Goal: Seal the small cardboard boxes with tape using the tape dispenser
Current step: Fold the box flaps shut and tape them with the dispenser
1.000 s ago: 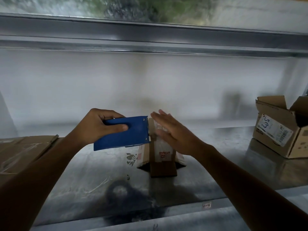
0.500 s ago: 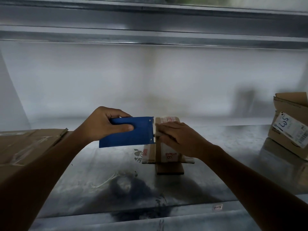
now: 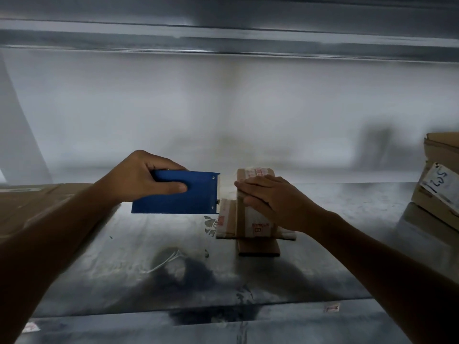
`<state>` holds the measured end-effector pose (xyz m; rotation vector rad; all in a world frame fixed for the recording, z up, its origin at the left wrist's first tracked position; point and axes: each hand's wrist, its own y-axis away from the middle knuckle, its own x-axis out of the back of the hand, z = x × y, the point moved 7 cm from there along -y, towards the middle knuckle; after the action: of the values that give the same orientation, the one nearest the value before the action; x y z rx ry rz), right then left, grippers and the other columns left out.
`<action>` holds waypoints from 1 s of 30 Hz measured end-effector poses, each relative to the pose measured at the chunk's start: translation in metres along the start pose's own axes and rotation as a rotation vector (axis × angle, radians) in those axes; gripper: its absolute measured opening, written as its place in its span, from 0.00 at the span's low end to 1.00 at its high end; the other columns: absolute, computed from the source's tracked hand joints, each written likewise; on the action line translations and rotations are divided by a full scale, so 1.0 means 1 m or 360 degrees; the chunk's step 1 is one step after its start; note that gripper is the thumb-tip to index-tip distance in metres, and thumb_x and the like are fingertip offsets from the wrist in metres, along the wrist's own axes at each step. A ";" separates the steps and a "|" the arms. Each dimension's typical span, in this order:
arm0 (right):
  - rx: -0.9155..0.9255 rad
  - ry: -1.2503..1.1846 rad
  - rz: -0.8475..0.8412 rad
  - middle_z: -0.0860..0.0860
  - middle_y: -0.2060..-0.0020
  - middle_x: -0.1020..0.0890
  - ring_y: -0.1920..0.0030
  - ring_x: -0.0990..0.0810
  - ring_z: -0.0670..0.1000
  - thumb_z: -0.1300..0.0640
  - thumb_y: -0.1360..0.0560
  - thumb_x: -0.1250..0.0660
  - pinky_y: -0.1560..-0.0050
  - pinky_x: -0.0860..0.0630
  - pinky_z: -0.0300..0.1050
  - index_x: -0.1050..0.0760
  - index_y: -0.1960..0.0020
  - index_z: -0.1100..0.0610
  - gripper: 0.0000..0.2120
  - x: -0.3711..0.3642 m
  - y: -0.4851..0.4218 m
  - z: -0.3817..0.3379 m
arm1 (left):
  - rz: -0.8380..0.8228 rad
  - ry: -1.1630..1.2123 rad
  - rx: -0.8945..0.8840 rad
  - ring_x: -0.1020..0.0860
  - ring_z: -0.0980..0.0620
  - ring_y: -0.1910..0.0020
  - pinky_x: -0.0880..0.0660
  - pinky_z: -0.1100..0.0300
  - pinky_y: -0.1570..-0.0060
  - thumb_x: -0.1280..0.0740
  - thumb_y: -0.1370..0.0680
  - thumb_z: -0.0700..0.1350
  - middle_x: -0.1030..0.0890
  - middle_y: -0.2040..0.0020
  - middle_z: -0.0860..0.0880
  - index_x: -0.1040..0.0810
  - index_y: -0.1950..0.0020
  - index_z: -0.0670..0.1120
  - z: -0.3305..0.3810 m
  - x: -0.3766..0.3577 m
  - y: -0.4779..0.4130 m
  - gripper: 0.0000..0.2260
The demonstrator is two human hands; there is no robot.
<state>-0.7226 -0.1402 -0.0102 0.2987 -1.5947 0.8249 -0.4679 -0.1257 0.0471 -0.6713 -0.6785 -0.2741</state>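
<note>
A small cardboard box (image 3: 255,220) stands on the steel table (image 3: 124,269) at centre, with taped faces and red print, one flap lying flat on the table in front of it. My right hand (image 3: 270,201) presses on its top and left edge, fingers bent over the corner. My left hand (image 3: 144,177) grips a blue tape dispenser (image 3: 181,193), thumb along its side. The dispenser's cutting end sits just left of the box, a narrow gap apart, with a pale strip of tape stretching across to the box.
A flattened cardboard sheet (image 3: 29,207) lies at the left edge of the table. A labelled cardboard box (image 3: 439,180) with handwritten numbers stands at the far right. A metal shelf runs overhead, and a white wall closes the back.
My left hand has drawn the dispenser slightly left, away from the box. My right hand went from flat fingers to pressing down over the box's top edge.
</note>
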 end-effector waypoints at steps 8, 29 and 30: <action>-0.0046 -0.0088 0.0079 0.49 0.28 0.27 0.28 0.30 0.54 0.27 0.24 0.64 0.34 0.37 0.44 0.36 0.22 0.47 0.41 -0.002 -0.003 0.000 | 0.0078 -0.0553 0.0150 0.18 0.61 0.56 0.23 0.63 0.56 0.22 0.30 0.57 0.14 0.55 0.64 0.13 0.50 0.60 0.017 -0.012 -0.017 0.10; -0.0184 0.0019 0.0069 0.50 0.28 0.26 0.30 0.29 0.55 0.44 0.15 0.50 0.31 0.33 0.50 0.31 0.25 0.48 0.23 -0.001 -0.010 -0.013 | 0.0175 -0.1471 0.0362 0.21 0.50 0.50 0.25 0.57 0.53 0.34 0.26 0.70 0.15 0.49 0.53 0.15 0.42 0.58 0.053 -0.024 -0.019 0.22; -0.0198 0.0023 0.0069 0.50 0.29 0.26 0.31 0.28 0.54 0.45 0.15 0.49 0.33 0.33 0.48 0.31 0.25 0.48 0.21 -0.001 -0.008 -0.012 | 0.0167 -0.1502 0.0363 0.21 0.50 0.51 0.25 0.57 0.55 0.34 0.26 0.70 0.15 0.51 0.52 0.15 0.43 0.57 0.056 -0.027 -0.021 0.23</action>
<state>-0.7080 -0.1384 -0.0082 0.1698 -1.6362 0.7556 -0.5243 -0.1044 0.0718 -0.5952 -1.5420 0.2472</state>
